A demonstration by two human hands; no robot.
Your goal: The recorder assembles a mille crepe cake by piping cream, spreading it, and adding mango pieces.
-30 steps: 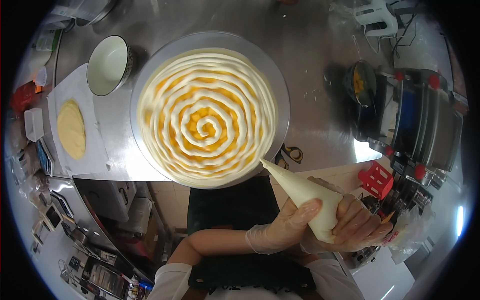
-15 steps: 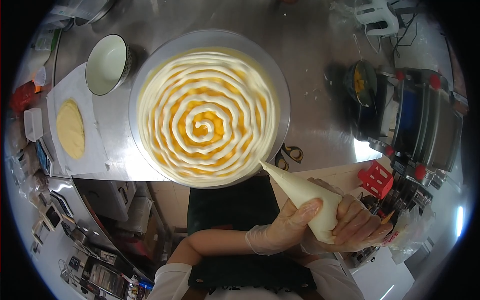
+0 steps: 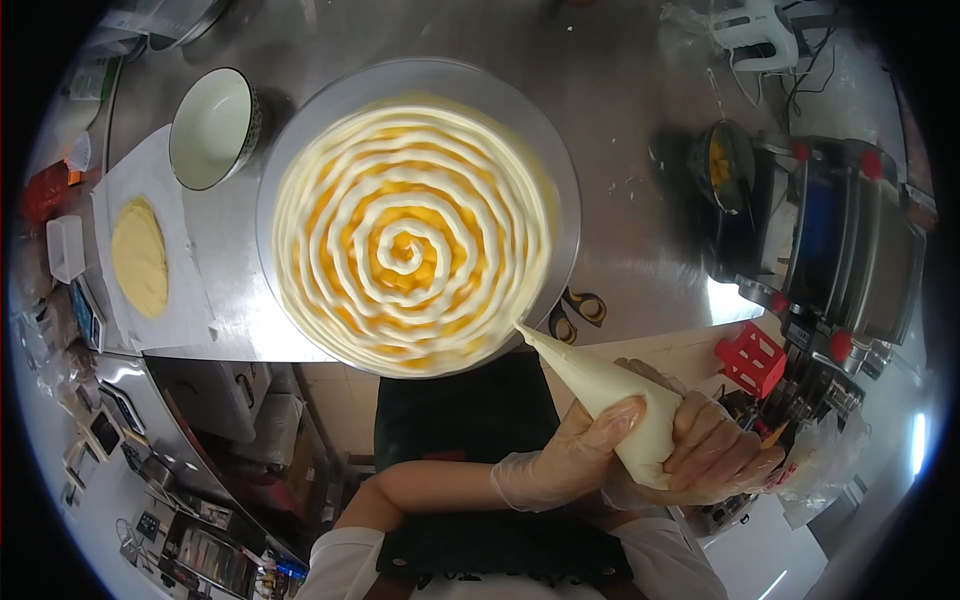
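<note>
Both my hands wear clear plastic gloves and are closed around a piping bag (image 3: 640,410) filled with pale cream. My left hand (image 3: 585,445) wraps its middle from the left, thumb on top. My right hand (image 3: 715,450) grips the wide end. The bag's tip touches or nearly touches the lower right edge of a round cake (image 3: 335,240). A spiral of white cream covers the cake's top, with yellow-orange fruit pieces showing between the rings. Beneath it is a round, clear turntable or plate (image 3: 563,180), reaching the table's near edge.
On the steel table (image 3: 620,120), black-handled scissors (image 3: 585,306) lie right of the cake. A bowl (image 3: 212,130) and yellow dough (image 3: 141,255) on white paper (image 3: 185,230) are at left. A small bowl of yellow pieces (image 3: 738,165), a hand mixer (image 3: 755,35) and a red basket (image 3: 752,358) are at right.
The cake has turned on its base; the inner end of the cream spiral points another way. My hands and the piping bag have hardly moved.
</note>
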